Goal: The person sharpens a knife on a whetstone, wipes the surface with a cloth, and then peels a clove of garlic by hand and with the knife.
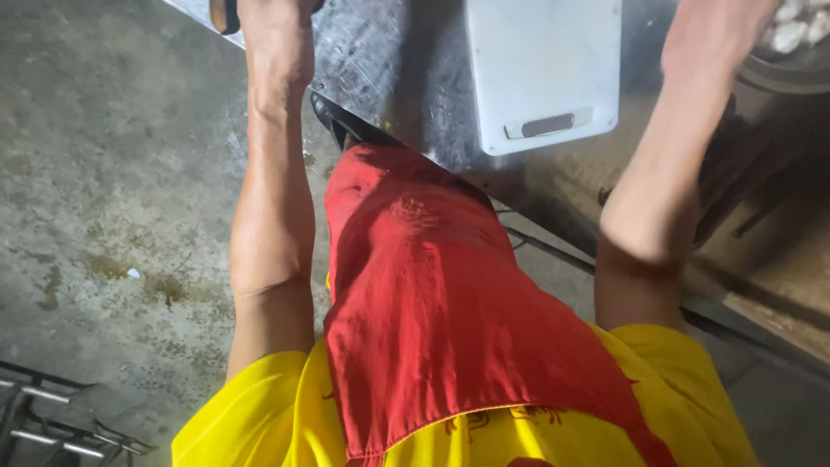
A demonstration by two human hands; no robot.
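steel table (pixel 406 78) bears white cutting board (pixel 543 69); fingers out of view.

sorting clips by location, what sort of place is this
Probably a working kitchen or food-prep area: a scratched steel worktop with a white cutting board on it, a bowl of pale food pieces, and a stained concrete floor.

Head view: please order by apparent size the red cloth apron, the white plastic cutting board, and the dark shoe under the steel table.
1. Red cloth apron: largest, though it hangs nearest the camera, which enlarges it.
2. White plastic cutting board: clearly smaller, and cut off at the top edge.
3. Dark shoe: smallest, mostly hidden by the apron and table.
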